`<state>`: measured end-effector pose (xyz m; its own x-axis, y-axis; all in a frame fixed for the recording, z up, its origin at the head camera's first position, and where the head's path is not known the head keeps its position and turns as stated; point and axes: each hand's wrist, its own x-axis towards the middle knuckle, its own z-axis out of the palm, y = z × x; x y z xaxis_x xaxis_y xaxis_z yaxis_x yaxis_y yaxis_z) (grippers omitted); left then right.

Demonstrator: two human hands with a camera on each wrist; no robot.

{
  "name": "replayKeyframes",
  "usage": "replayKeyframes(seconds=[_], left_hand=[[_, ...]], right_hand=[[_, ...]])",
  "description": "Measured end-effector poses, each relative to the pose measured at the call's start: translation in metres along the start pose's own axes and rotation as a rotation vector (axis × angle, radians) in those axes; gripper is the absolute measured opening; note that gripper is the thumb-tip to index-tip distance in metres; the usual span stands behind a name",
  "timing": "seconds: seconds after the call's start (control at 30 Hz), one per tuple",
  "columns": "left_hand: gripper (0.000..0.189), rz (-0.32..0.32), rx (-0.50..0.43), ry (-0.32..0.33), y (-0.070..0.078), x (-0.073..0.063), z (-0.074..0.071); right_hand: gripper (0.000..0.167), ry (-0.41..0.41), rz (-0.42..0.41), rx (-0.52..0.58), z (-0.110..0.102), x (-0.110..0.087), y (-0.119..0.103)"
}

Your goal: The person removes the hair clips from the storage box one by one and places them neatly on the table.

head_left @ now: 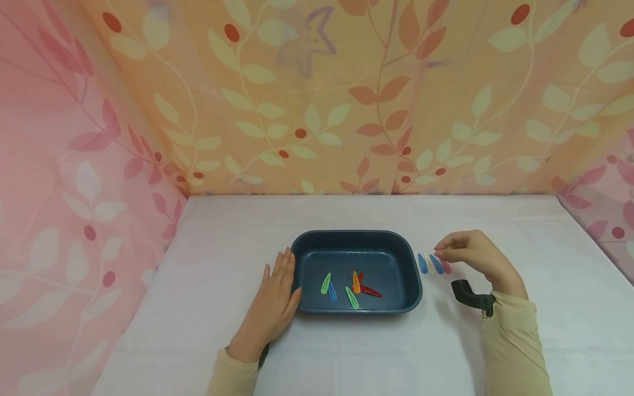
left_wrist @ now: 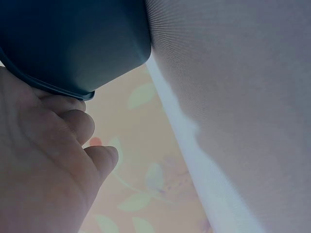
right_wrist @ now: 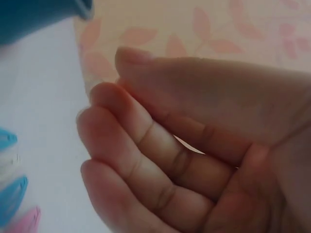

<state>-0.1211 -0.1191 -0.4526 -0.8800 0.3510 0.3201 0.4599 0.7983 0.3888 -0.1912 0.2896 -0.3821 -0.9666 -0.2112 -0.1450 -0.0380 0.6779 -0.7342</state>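
Step in hand, as judged: laying out hair clips (head_left: pixel 352 297); the next move would call for a fine pinch on one clip. Foreground: the left hand (head_left: pixel 269 305), fingers straight, touches the left rim of the dark blue tray (head_left: pixel 396 275), in which green, blue, orange and red clips lie. Farther right, on the bench (head_left: pixel 223 247): a row of clips (head_left: pixel 436 264), blue, white, blue, pink; at its right end, the right hand (head_left: pixel 477 258), fingers loosely bent, gap narrow, no clip visible within. Rear: floral cloth (head_left: pixel 317 110).

Long beige sleeves (head_left: pixel 515 352); a black, bent wrist mount (head_left: pixel 473 298) at the right cuff (head_left: pixel 509 303)
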Motion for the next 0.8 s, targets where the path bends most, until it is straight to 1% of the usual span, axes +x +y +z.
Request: replayKeyframes(seconds=[0.27, 0.47, 0.63, 0.8], left_hand=[[0.065, 0.006, 0.014, 0.008, -0.002, -0.002, 0.000], [0.064, 0.012, 0.006, 0.012, -0.002, -0.002, -0.001], [0.062, 0.012, -0.008, 0.012, -0.002, -0.002, -0.002], [0.061, 0.012, -0.011, -0.001, -0.002, -0.001, -0.001]], right_hand=[[0.018, -0.037, -0.094, 0.075, 0.011, 0.001, -0.018], [0.016, -0.115, -0.126, 0.100, 0.022, 0.005, -0.030], [0.017, -0.183, -0.176, 0.111, 0.033, 0.008, -0.036], [0.016, -0.226, -0.231, 0.063, 0.042, 0.009, -0.044]])
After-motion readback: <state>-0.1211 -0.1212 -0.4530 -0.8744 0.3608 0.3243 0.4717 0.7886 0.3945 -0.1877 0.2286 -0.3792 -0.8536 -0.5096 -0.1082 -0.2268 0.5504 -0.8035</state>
